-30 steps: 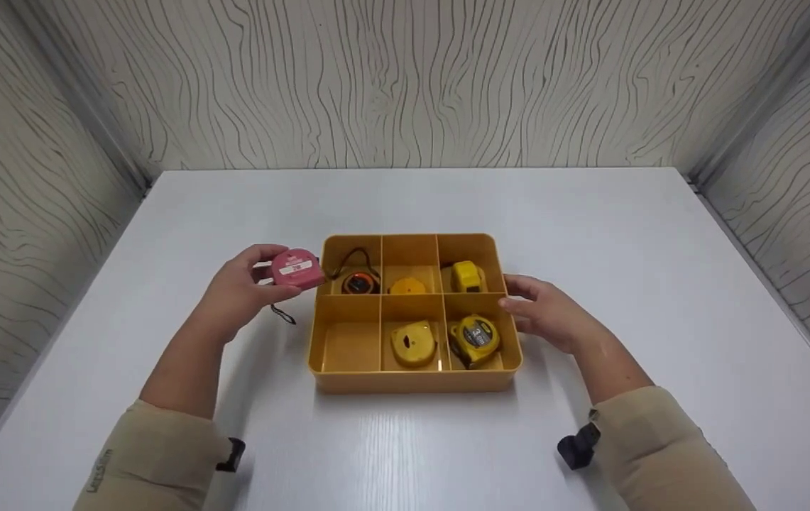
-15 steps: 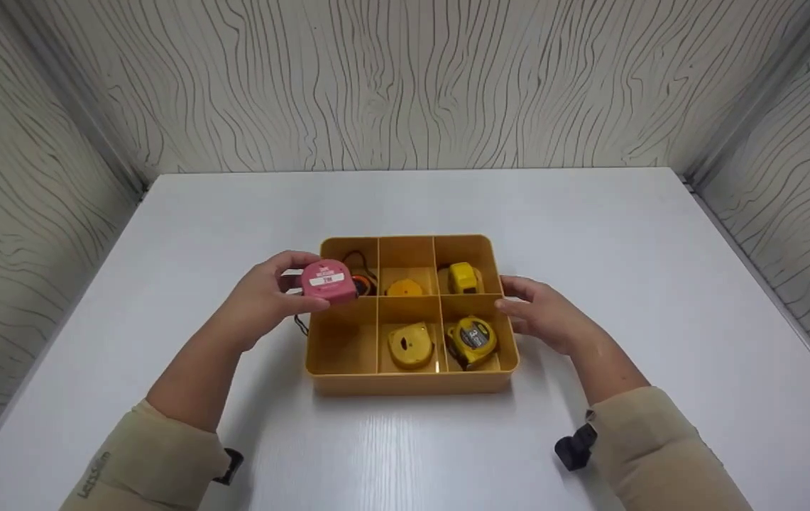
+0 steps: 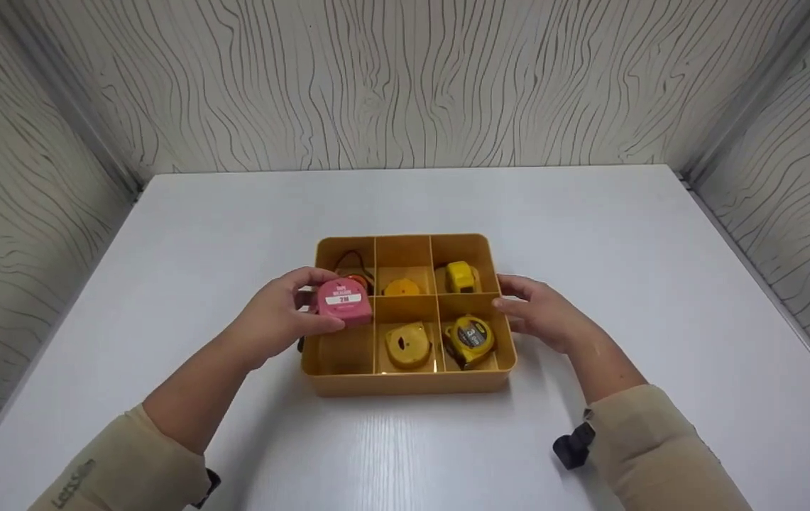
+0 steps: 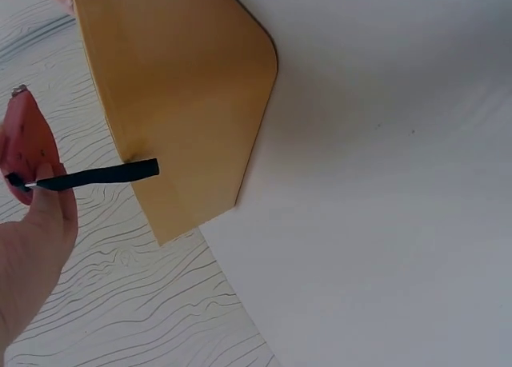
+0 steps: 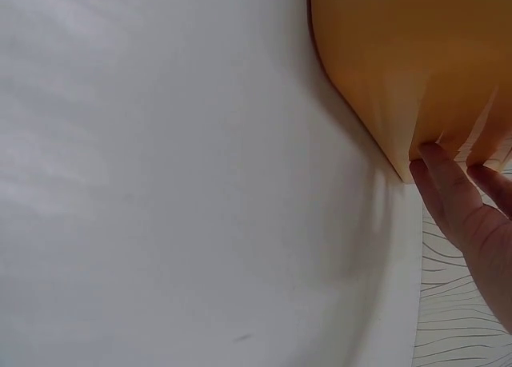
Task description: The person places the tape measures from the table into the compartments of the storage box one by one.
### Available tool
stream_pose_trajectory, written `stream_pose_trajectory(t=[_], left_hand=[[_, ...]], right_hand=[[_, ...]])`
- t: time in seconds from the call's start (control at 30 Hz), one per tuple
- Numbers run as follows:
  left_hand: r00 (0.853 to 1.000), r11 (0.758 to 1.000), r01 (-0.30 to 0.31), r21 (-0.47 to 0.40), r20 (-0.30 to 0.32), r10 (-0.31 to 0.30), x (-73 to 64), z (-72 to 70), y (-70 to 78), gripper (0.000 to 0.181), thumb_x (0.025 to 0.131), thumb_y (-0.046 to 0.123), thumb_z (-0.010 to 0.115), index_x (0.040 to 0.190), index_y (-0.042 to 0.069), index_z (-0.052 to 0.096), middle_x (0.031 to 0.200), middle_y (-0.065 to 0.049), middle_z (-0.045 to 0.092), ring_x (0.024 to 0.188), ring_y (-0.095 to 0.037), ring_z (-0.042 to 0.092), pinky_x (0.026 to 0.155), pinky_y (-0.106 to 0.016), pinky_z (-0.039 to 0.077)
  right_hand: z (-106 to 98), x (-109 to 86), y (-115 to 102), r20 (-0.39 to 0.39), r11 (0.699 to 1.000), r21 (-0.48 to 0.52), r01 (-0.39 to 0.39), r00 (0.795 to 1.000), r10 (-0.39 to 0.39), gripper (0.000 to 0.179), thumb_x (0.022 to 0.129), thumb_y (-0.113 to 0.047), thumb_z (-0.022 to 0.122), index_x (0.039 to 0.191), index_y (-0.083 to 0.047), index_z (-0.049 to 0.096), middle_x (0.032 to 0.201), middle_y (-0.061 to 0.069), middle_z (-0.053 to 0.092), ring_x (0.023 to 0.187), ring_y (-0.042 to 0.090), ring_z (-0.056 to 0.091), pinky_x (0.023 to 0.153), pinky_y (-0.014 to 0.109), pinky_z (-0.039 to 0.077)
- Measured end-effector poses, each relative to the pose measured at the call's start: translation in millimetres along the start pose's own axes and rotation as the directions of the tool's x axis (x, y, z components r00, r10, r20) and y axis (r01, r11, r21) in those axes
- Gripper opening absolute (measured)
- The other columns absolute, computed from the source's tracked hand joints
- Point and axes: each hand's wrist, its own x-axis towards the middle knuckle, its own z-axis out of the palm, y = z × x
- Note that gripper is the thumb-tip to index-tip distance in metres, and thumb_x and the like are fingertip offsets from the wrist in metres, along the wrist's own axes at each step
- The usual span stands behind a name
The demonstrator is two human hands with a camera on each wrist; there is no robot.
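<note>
In the head view my left hand pinches a pink tape measure between thumb and fingers, over the left side of a yellow-orange box with compartments. Its printed face points up toward me. From the tape measure hangs a black wrist strap, seen in the left wrist view. My right hand rests against the box's right wall, thumb near the rim. In the right wrist view its extended fingers touch the outside of that wall. The front left compartment's bare floor shows below the pink tape measure.
A yellow tape measure lies front middle, and one with a dark label front right. In the back row sit a yellow tape measure, a round orange-yellow one and a partly hidden orange-and-black one. Patterned walls surround the white table.
My left hand has carried the pink tape measure rightward and toward me, from beside the box to over its left compartments. My right hand stays at the box's right wall.
</note>
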Motion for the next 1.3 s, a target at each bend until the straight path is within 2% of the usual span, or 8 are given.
stream_pose_trajectory(t=[0.27,0.57,1.07,1.3], left_hand=[[0.999,0.999,0.041,-0.006,-0.031,-0.041,-4.7,12.7,-9.0,0.066,0.063,0.025,0.084,0.121,0.023,0.052,0.12,0.0,0.052,0.116,-0.021,0.048,0.085,-0.037,0.05],[1.0,0.998,0.013,0.066,-0.028,-0.011,-0.5,10.7,-21.4,0.064,0.064,0.024,0.083,0.121,0.021,0.054,0.119,0.0,0.052,0.112,-0.02,0.049,0.088,-0.036,0.049],[0.997,0.995,0.062,0.076,-0.054,-0.058,7.4,18.1,-22.3,0.068,0.065,0.025,0.083,0.125,0.019,0.052,0.121,-0.003,0.053,0.114,-0.022,0.049,0.088,-0.04,0.048],[0.999,0.998,0.042,0.05,-0.035,-0.04,9.8,18.0,-20.9,0.062,0.067,0.025,0.082,0.122,0.018,0.054,0.117,-0.002,0.057,0.109,-0.02,0.052,0.087,-0.036,0.049]], right_hand=[[1,1.2,0,0.005,1.0,0.0,-0.005,1.0,0.005,0.068,0.084,-0.03,0.064,0.142,-0.015,0.032,0.144,0.008,0.032,0.129,0.026,0.037,0.093,0.038,0.044],[1,3.4,2,0.036,0.998,0.041,0.038,0.999,-0.039,0.065,0.087,-0.026,0.062,0.141,-0.01,0.032,0.142,0.011,0.032,0.129,0.028,0.037,0.095,0.042,0.042],[1,3.2,2,0.037,0.999,0.034,0.036,0.999,-0.037,0.065,0.086,-0.027,0.063,0.141,-0.011,0.033,0.143,0.01,0.033,0.129,0.028,0.036,0.095,0.042,0.042],[0,0.9,0,0.021,0.999,0.028,0.019,1.0,-0.019,0.067,0.085,-0.029,0.064,0.142,-0.013,0.033,0.143,0.008,0.033,0.129,0.026,0.037,0.094,0.04,0.043]])
